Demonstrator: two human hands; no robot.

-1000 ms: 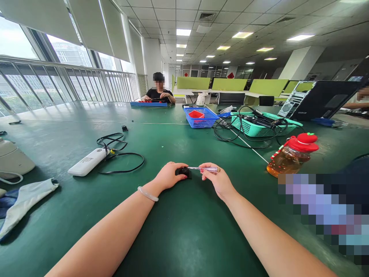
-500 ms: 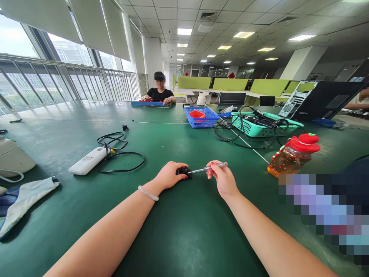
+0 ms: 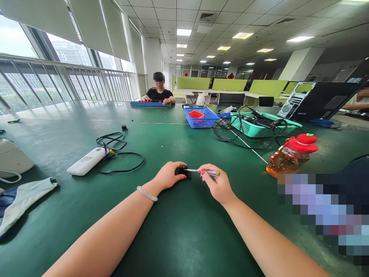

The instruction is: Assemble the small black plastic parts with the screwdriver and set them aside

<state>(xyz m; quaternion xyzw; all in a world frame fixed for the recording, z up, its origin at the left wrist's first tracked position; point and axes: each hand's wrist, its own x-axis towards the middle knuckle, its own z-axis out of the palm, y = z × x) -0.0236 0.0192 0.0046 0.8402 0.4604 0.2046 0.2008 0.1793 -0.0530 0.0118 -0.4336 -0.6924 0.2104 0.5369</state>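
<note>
On the green table my left hand [image 3: 170,176] grips a small black part [image 3: 184,172], thumb and fingers around its left side. What kind of part it is cannot be made out. A screwdriver [image 3: 212,172] with a clear handle and a thin metal shaft is pinched in my right hand [image 3: 217,184]. The shaft lies almost level and points left, its tip at the black part. Whether the tip sits in a screw is too small to see.
A white power strip [image 3: 88,161] with a black cord lies to the left, near a cloth glove [image 3: 27,200]. Toward the right stand a red-lidded bottle [image 3: 291,156], a blue basket [image 3: 201,122] and a green basket [image 3: 253,130] of cables. Across the table sits a person [image 3: 159,93].
My right hand has shifted slightly left and its grip has turned. The screwdriver now lies more level, its handle end lower. My left hand keeps hold of the black part.
</note>
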